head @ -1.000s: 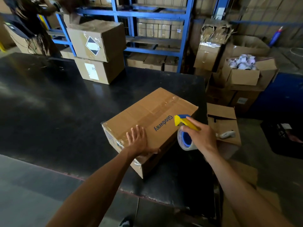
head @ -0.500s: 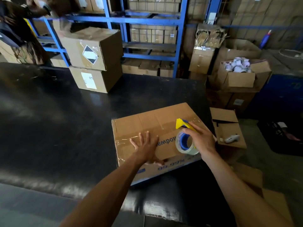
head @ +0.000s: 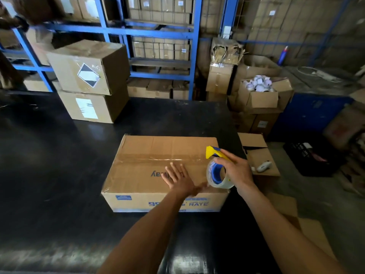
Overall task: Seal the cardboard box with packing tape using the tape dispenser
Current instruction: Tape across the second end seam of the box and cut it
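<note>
holding the box flat on the table, the left hand is spread open, palm down, fingers apart on the top panel. the dispenser, yellow and blue with a clear roll, is clamped in the right hand over the box's right end, near the seam. a shiny strip is already seen along that seam; whether the tape's free end is stuck down cannot be told.

if the dispenser is drawn off line, the seam could be missed or the tape wrinkled. if the box is not pinned firmly, it could be slid across the smooth table. the spread fingers lie close to the tape path and could be caught.

on top, upside-down blue letters are partly covered by the hand; on the front, "rate" is read beside unclear digits.
</note>
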Demonstrator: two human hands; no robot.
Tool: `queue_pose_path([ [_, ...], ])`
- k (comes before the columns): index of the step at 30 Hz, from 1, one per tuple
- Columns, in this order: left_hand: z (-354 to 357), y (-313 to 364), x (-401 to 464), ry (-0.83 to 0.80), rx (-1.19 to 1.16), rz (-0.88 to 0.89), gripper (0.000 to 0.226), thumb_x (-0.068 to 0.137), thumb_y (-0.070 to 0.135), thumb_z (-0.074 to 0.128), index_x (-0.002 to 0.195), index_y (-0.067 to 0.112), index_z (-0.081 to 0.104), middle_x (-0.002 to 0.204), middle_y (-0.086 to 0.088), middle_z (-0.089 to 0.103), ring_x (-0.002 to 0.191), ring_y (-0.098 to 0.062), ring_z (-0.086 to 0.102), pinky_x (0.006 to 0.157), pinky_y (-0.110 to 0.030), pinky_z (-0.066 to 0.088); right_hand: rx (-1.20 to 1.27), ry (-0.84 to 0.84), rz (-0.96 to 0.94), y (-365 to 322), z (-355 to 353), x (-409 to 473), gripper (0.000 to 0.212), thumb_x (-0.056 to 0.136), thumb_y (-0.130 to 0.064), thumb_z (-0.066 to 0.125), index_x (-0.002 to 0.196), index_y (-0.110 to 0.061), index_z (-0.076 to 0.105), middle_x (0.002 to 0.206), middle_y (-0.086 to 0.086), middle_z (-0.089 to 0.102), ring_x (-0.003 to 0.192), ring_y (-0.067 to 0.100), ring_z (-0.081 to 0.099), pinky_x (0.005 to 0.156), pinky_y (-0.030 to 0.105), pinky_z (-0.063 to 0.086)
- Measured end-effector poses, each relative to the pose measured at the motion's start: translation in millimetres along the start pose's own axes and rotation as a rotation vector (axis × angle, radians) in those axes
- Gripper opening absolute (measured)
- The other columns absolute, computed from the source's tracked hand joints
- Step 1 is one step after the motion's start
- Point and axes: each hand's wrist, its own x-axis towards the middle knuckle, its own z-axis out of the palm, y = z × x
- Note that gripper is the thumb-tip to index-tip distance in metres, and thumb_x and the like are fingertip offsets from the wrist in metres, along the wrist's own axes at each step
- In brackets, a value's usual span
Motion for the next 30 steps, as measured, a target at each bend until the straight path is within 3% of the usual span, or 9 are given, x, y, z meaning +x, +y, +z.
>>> queue_pose_path([
  [3,13.7,-6.4,6.3,0.051,0.031,0.022,0.136,0.065,0.101,0.024,0.153,0.010,-0.027,0.154,-0.028,-0.038,0.140,-0.053,-0.034,0.110,-0.072,-0.018,0.007,0.041,0.013,-0.3,-9.5,-3.0,0.047,0.071,-0.040,0.080,0.117,-0.040,0.069,0.110,-0.012,0.066,0.099,0.010,0.060,0.082,0.028,0.047],
  [10,15.6,-26.6,10.1,0.035,0.059,0.200,0.135,0.064,0.101,0.029,0.156,0.016,-0.020,0.156,-0.028,-0.035,0.142,-0.052,-0.031,0.115,-0.064,-0.019,0.026,0.107,0.022,-1.5,-20.9,-12.8,0.046,0.074,-0.037,0.079,0.119,-0.038,0.069,0.105,-0.013,0.064,0.091,0.006,0.057,0.067,0.018,0.041],
  [16,5.7,-59.1,-5.0,-0.005,0.168,0.466,0.128,0.070,0.094,0.045,0.159,0.023,-0.014,0.161,-0.022,-0.029,0.145,-0.044,-0.031,0.119,-0.060,-0.016,0.034,0.129,-0.005,-9.0,-13.4,-16.0,0.047,0.071,-0.038,0.080,0.117,-0.040,0.069,0.104,-0.016,0.062,0.096,0.007,0.056,0.077,0.025,0.042],
  [19,-5.0,-37.9,-11.9,-0.056,0.168,0.422,0.139,0.063,0.095,0.050,0.159,0.015,-0.011,0.158,-0.022,-0.032,0.142,-0.045,-0.036,0.114,-0.066,-0.020,0.043,0.132,-0.012,-15.9,-12.0,-16.4,0.046,0.072,-0.037,0.080,0.117,-0.039,0.070,0.105,-0.015,0.062,0.097,0.009,0.057,0.074,0.025,0.042],
  [23,29.9,37.5,-33.3,-0.076,-0.092,0.255,0.148,0.061,0.095,0.051,0.155,0.001,-0.014,0.155,-0.029,-0.035,0.139,-0.046,-0.040,0.109,-0.065,-0.025,0.059,0.125,-0.001,-23.4,-8.4,-14.9,0.045,0.073,-0.036,0.080,0.116,-0.039,0.070,0.108,-0.013,0.064,0.090,0.006,0.056,0.068,0.023,0.041],
  [26,59.6,53.8,-41.4,0.037,-0.021,0.220,0.146,0.062,0.090,0.049,0.154,-0.002,-0.016,0.154,-0.033,-0.034,0.140,-0.048,-0.039,0.112,-0.066,-0.023,0.030,0.110,-0.021,-20.3,-9.8,-14.9,0.047,0.073,-0.035,0.080,0.119,-0.036,0.070,0.113,-0.011,0.064,0.097,0.011,0.057,0.074,0.025,0.042],
  [30,51.8,35.2,-30.9,0.061,0.091,0.320,0.144,0.065,0.088,0.052,0.155,-0.005,-0.013,0.156,-0.036,-0.027,0.141,-0.052,-0.033,0.116,-0.065,-0.016,0.064,0.106,-0.003,-16.6,-17.2,-13.3,0.046,0.074,-0.031,0.080,0.119,-0.033,0.070,0.108,-0.012,0.061,0.091,0.007,0.054,0.066,0.019,0.039],
])
